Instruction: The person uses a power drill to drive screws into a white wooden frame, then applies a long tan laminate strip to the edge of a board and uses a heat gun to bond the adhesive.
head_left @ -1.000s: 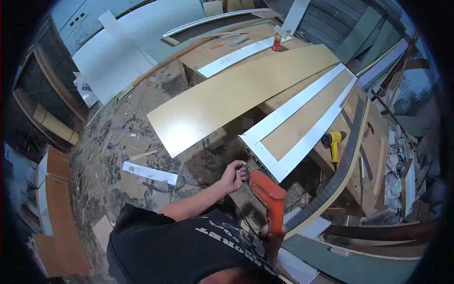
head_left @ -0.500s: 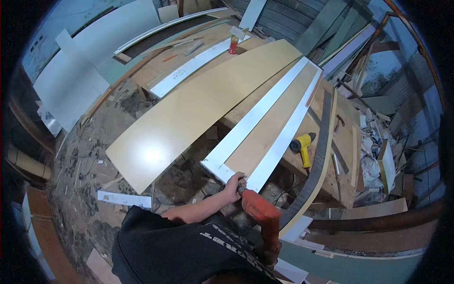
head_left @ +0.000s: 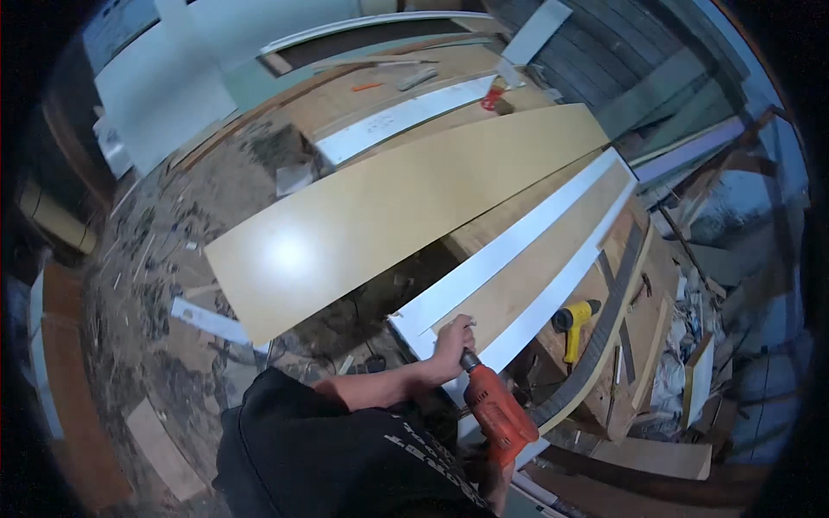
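A red power drill [head_left: 496, 414] slants up toward the near end of a long panel [head_left: 518, 289] with white border strips. My right hand [head_left: 498, 485], mostly hidden behind the drill body, is closed round its handle. Just ahead of the drill's front end is my left hand [head_left: 450, 347], its fingers curled together over the panel's near end. Whatever those fingers pinch is too small or covered to make out. The drill's tip is hidden behind the left hand.
A wide tan board [head_left: 406, 207] lies left of the panel. To the right are a yellow gun-shaped power tool [head_left: 573, 325], a dark curved strip [head_left: 596, 363] and a hammer [head_left: 643, 287]. A red container [head_left: 492, 97] stands farther back. Scraps litter the floor [head_left: 164, 285].
My view has shifted, so the bench appears lower and turned. The left hand is farther in over the panel's end, and the drill has stayed close to it.
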Tool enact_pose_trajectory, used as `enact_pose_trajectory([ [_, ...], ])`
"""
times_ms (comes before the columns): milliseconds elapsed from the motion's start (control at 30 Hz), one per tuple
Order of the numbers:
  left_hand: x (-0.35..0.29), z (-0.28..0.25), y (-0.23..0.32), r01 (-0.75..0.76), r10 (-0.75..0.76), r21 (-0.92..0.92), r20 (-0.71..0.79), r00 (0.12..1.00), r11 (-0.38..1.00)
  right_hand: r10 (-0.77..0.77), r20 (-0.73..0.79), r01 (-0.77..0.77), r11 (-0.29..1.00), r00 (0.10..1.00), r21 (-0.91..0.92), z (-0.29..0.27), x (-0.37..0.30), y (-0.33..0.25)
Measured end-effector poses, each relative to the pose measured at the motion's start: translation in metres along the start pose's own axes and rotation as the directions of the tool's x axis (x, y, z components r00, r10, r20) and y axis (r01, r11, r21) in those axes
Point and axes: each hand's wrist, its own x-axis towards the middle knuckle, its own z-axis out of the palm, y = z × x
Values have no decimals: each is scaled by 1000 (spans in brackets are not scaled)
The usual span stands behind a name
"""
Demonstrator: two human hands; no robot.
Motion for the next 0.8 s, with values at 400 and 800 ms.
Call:
enact_pose_trajectory([
  [400,11,9,-5,-269,248,149,143,958,952,79,108,-59,983,991,-174,-23,-7,19],
  [800,4,5,-32,25,6,-110,274,962,994,234,61,-206,930,970,-305,-104,-20,39],
])
